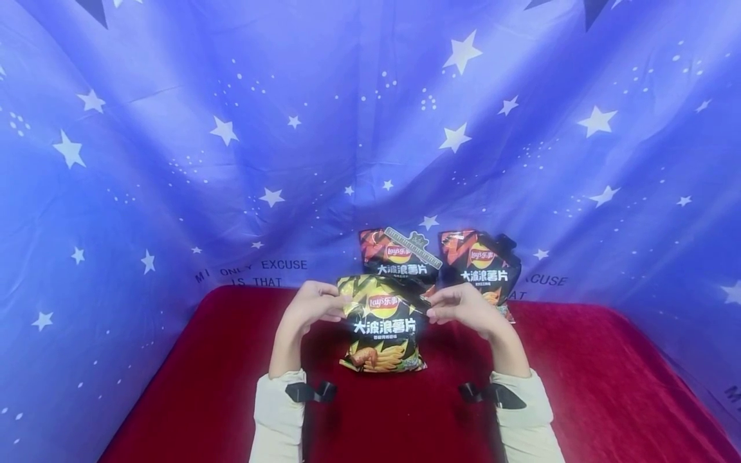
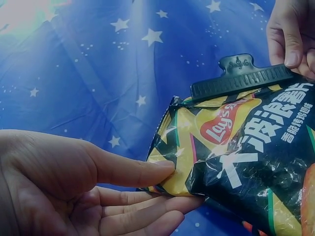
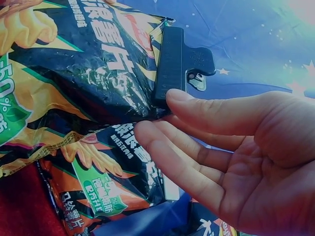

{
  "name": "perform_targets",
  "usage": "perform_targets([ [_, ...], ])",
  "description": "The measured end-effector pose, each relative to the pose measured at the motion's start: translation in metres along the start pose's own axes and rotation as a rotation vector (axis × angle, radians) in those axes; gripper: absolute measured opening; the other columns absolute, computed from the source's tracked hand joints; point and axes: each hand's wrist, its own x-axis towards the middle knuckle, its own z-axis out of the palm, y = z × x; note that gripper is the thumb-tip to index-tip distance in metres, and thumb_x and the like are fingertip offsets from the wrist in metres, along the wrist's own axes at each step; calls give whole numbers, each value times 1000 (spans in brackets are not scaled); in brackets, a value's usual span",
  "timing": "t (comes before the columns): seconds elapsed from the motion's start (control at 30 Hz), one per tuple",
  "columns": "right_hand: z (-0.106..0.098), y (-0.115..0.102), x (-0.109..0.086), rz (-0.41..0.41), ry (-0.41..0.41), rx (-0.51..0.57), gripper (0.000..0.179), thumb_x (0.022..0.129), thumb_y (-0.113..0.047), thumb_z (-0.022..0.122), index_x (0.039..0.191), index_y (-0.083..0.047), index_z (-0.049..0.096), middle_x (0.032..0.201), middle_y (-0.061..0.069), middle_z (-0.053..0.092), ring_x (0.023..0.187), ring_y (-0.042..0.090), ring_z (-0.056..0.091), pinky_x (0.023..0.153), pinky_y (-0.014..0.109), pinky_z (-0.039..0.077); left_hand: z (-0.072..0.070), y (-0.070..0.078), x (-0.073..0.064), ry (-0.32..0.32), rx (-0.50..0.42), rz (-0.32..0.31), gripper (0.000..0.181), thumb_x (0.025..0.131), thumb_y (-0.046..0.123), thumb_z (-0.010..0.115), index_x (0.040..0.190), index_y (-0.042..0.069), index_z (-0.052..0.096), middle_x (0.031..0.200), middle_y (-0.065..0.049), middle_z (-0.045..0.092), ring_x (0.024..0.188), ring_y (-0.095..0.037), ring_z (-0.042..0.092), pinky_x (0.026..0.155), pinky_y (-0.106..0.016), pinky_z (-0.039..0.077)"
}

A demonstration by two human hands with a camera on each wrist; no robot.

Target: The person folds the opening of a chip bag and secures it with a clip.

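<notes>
A yellow-and-black bag of potato chips stands upright at the front of the group. A black bag clip lies slantwise across its top corner. At the bag's left edge, my left hand pinches the wrapper, thumb in front and fingers behind. On the opposite side my right hand pinches the upper corner, the thumb touching the lower end of the clip in the right wrist view. Close behind are two red-and-black chip bags, the left one with a greyish clip, the right one with a dark clip.
Red velvety cloth covers the table. A blue curtain printed with white stars hangs behind it and along both sides. Black straps go round both sleeve cuffs.
</notes>
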Motion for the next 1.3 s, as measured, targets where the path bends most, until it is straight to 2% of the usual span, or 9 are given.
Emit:
perform_targets([
  [0.2,-2,0,-5,4,3,-18,29,89,1,73,113,16,68,96,27,75,80,21,76,81,45,63,1,4,-8,-12,-9,38,15,93,5,71,93,-9,67,81,-9,71,68,-17,72,78,-43,63],
  [0.3,-1,-4,-8,-1,21,-9,30,88,1,74,113,15,68,96,27,75,81,25,77,80,43,63,1,7,-13,8,-26,52,15,92,6,72,91,-8,67,79,-7,70,69,-17,71,77,-41,64],
  [0.4,5,-11,-9,-38,65,11,30,87,1,74,113,15,68,97,28,75,80,23,76,76,37,63,-2,10,-18,70,-47,75,16,91,6,73,94,-8,69,80,-8,71,68,-16,71,77,-41,64],
  [0.57,21,-26,-2,-91,211,13,28,87,-1,76,112,12,71,98,26,75,73,10,71,66,28,60,-9,18,-24,212,-101,121,26,89,8,76,109,-8,72,95,-18,78,68,-14,71,74,-36,64],
  [0.7,32,-43,10,-96,304,7,31,87,-6,78,114,8,72,104,24,76,72,5,68,63,24,57,-18,28,-25,307,-173,164,32,89,7,76,116,-9,70,100,-19,78,66,-10,69,70,-30,62],
  [0.8,42,-56,22,-94,331,19,32,87,-7,78,116,6,72,111,23,75,81,7,69,74,25,57,-28,34,-23,368,-207,193,32,90,7,75,116,-10,69,96,-15,78,64,-9,69,67,-29,62],
  [0.93,56,-66,43,-82,333,84,31,87,-5,77,116,6,71,117,23,73,83,10,70,84,31,60,-43,38,-19,442,-201,189,35,91,11,75,120,-8,68,101,-15,77,65,-8,68,67,-27,62],
  [1.1,72,-69,69,-74,325,182,33,88,0,74,119,10,68,119,27,71,76,11,71,82,37,63,-60,36,-9,486,-177,163,37,94,12,73,124,-8,66,117,-25,72,66,-5,65,70,-25,62],
  [1.3,87,-68,93,-54,322,187,33,88,4,73,119,13,66,115,31,70,73,15,73,82,42,63,-75,26,2,496,-158,103,42,96,13,70,131,-9,61,130,-30,64,68,-2,62,69,-19,59],
])
